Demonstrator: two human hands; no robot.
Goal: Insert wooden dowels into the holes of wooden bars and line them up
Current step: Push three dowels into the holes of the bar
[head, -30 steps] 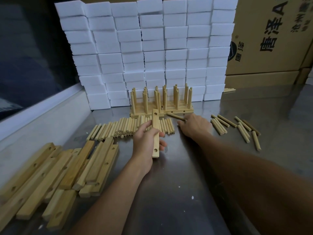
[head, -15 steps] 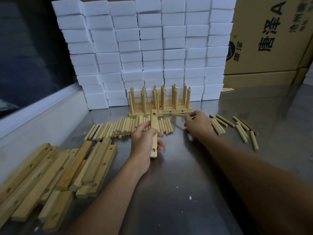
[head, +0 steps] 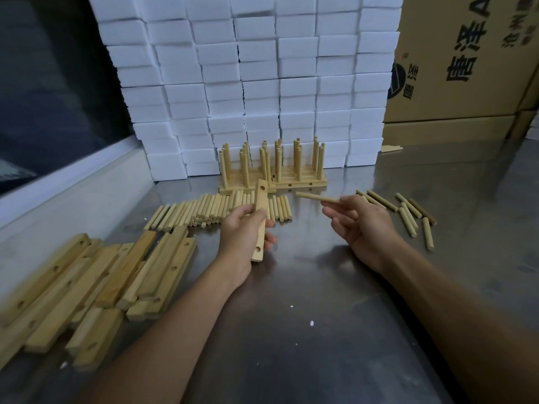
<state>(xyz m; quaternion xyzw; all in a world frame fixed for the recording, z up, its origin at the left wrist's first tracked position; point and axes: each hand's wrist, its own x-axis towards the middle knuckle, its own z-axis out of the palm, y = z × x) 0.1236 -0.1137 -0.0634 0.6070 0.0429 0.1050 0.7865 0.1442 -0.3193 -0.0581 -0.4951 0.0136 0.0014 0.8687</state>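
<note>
My left hand (head: 243, 233) grips a wooden bar (head: 260, 205) with holes, held lengthwise above the metal table. My right hand (head: 360, 221) pinches a single wooden dowel (head: 313, 196) that points left toward the bar. Behind them stand finished bars with upright dowels (head: 272, 167) in a row. A row of loose dowels (head: 210, 211) lies flat just beyond my left hand. A heap of bare bars (head: 96, 275) lies at the left.
A wall of white foam blocks (head: 248, 77) stands at the back. Cardboard boxes (head: 466, 59) fill the right rear. Several loose dowels (head: 408, 214) lie scattered right of my right hand. A dark window and white ledge (head: 73, 170) run along the left.
My right hand has picked a dowel up from in front of the finished bars and lifted it back toward me. My left hand keeps holding the bar, nearly still.
</note>
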